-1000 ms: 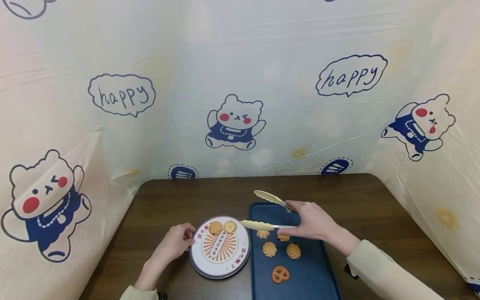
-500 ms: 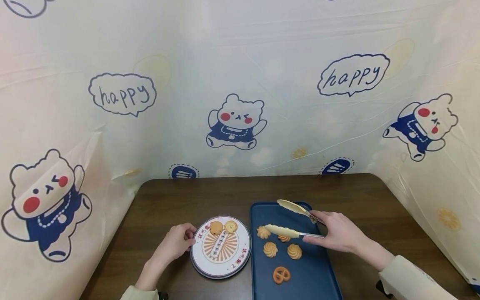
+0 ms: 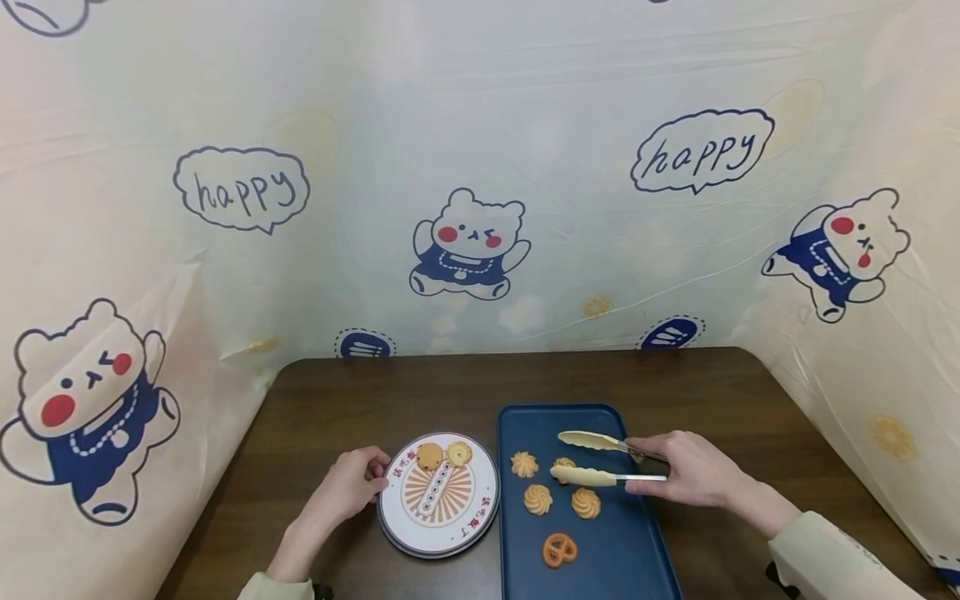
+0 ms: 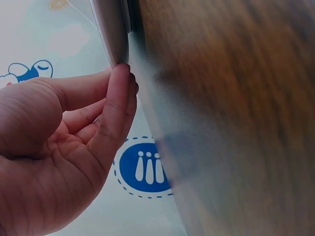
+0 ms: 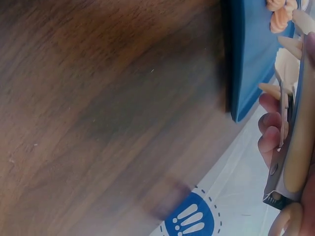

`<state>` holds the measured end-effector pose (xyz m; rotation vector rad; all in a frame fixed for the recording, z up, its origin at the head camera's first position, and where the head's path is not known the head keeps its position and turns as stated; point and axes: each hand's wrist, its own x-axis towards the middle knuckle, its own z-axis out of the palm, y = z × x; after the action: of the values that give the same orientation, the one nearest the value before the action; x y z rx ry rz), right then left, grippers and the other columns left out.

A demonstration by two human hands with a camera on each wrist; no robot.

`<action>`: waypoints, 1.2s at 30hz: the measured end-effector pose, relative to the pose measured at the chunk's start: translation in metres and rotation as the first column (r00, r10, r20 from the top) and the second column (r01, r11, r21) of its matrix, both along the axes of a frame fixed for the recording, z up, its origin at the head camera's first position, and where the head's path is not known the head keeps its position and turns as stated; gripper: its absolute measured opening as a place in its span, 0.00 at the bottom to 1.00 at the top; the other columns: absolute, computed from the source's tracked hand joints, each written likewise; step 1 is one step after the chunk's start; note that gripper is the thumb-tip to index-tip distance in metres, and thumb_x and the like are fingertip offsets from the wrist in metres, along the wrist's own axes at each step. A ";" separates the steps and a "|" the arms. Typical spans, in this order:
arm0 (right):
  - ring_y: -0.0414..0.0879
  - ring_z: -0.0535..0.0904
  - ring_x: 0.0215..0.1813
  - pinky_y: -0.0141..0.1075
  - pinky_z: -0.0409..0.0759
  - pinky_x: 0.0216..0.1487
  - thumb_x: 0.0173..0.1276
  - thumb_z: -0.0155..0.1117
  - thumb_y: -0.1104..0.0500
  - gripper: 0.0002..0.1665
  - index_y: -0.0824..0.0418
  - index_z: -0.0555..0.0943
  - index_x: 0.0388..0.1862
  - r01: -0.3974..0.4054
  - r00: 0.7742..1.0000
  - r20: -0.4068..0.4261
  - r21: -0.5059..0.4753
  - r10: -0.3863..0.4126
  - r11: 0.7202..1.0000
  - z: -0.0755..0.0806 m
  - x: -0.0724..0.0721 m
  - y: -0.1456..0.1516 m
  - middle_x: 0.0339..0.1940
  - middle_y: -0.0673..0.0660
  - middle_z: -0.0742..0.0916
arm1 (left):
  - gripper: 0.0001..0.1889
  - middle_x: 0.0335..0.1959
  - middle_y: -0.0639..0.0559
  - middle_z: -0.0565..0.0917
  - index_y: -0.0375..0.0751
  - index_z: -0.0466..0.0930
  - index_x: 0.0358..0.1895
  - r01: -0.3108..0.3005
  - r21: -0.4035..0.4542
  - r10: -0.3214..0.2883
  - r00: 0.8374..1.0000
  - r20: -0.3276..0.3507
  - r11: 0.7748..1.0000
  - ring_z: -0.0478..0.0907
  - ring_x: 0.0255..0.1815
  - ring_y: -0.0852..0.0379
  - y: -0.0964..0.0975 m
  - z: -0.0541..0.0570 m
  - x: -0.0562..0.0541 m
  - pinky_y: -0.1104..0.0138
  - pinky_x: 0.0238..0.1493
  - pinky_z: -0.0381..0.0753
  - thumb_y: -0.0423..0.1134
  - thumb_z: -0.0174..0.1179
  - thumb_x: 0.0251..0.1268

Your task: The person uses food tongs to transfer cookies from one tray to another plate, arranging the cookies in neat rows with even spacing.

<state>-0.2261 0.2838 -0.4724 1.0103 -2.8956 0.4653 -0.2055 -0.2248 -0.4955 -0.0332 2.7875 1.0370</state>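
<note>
My left hand (image 3: 348, 483) pinches the rim of a white plate (image 3: 474, 479) with red lettering; in the left wrist view thumb and fingers meet at the plate's edge (image 4: 112, 34). On the plate lie a round brown biscuit (image 3: 429, 457) and a paler one (image 3: 458, 454). My right hand (image 3: 693, 471) grips food tongs (image 3: 588, 477) with cream tips, spread apart over a blue tray (image 3: 607, 558). Their lower tip overlaps a swirled cookie (image 3: 563, 462). Other swirled cookies (image 3: 537, 499) and a pretzel (image 3: 559, 550) lie on the tray. The right wrist view shows fingers (image 5: 270, 140) around the tongs.
The plate and tray stand side by side on a dark wooden table (image 3: 352, 392), a narrow gap between them. A pale curtain (image 3: 472, 108) with bear prints hangs behind the table and along both sides.
The tongs in my right hand have moved right, away from the plate, and lowered over the far cookies on the tray. My left hand stays at the plate's rim.
</note>
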 end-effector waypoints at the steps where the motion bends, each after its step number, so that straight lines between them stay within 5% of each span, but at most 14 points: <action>1: 0.38 0.85 0.41 0.36 0.83 0.37 0.61 0.68 0.32 0.39 0.62 0.84 0.56 -0.003 1.000 0.004 0.001 0.003 1.000 0.000 0.000 0.000 0.48 0.54 0.89 | 0.12 0.31 0.48 0.76 0.31 0.81 0.48 0.000 0.001 0.000 1.000 0.000 1.000 0.75 0.29 0.55 0.000 0.000 0.000 0.65 0.29 0.83 0.24 0.66 0.61; 21: 0.31 0.78 0.31 0.28 0.75 0.28 0.63 0.67 0.33 0.38 0.62 0.84 0.57 -0.054 0.991 0.124 -0.009 0.054 0.999 0.000 -0.008 0.003 0.48 0.57 0.89 | 0.12 0.31 0.48 0.76 0.32 0.81 0.47 0.007 -0.002 -0.007 1.000 -0.016 1.000 0.75 0.29 0.56 0.000 -0.001 -0.001 0.65 0.29 0.83 0.24 0.67 0.60; 28: 0.29 0.74 0.25 0.27 0.69 0.21 0.64 0.67 0.35 0.37 0.62 0.83 0.58 -0.069 0.986 0.149 -0.033 0.073 0.997 -0.003 -0.008 0.002 0.40 0.52 0.90 | 0.12 0.31 0.48 0.76 0.31 0.81 0.48 0.003 -0.010 -0.003 1.000 -0.013 1.000 0.75 0.28 0.56 0.000 -0.001 0.000 0.66 0.29 0.82 0.24 0.67 0.61; 36: 0.29 0.75 0.26 0.27 0.72 0.23 0.65 0.67 0.37 0.36 0.64 0.83 0.58 -0.093 0.984 0.148 -0.064 0.102 0.994 -0.004 -0.009 0.000 0.41 0.54 0.90 | 0.12 0.31 0.49 0.76 0.31 0.81 0.48 0.004 -0.001 -0.004 1.000 -0.011 1.000 0.75 0.29 0.56 0.000 -0.002 0.000 0.65 0.29 0.83 0.25 0.67 0.61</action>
<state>-0.2355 0.2839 -0.4759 1.1612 -2.9528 0.6531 -0.2056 -0.2251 -0.4971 -0.0216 2.7970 1.0386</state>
